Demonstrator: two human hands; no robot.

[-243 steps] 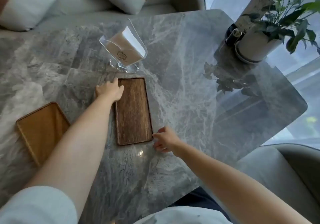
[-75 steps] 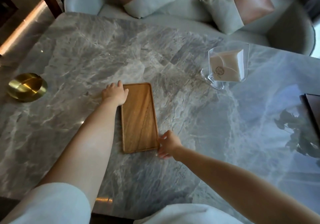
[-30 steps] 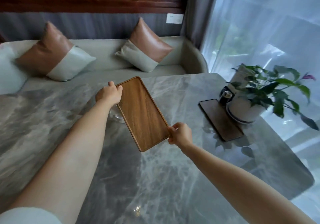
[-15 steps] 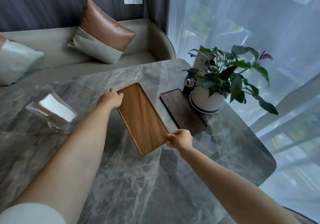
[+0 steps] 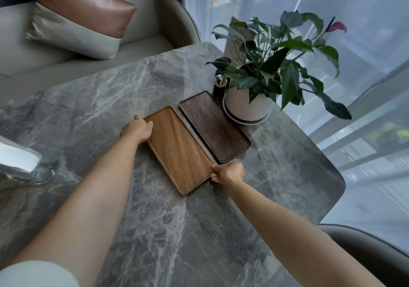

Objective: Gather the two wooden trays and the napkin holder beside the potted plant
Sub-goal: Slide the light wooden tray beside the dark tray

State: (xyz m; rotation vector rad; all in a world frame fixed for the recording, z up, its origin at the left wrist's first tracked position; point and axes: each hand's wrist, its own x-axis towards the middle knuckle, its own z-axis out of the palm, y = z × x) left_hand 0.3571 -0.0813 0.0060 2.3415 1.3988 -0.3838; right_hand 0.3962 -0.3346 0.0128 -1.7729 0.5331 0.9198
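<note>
A dark wooden tray [image 5: 214, 126] lies flat on the marble table [image 5: 168, 231], right beside the white pot of the potted plant [image 5: 247, 104]. A light wooden tray [image 5: 179, 151] lies along its left side, almost touching it. My left hand [image 5: 137, 129] grips the light tray's far left corner. My right hand [image 5: 228, 172] pinches its near right corner. The clear napkin holder [image 5: 17, 165] with white napkins stands at the far left edge of the view, well apart from both trays.
A small black object with a shiny round top [image 5: 219, 85] and a card stand [image 5: 238, 40] sit behind the pot. A grey sofa with a brown and grey cushion [image 5: 81, 18] runs behind the table. The table's rounded edge [image 5: 340, 189] is at the right, by sheer curtains.
The light tray, held tilted in the air half a second ago, has come down onto the table alongside the dark tray. Both hands stay on its corners.
</note>
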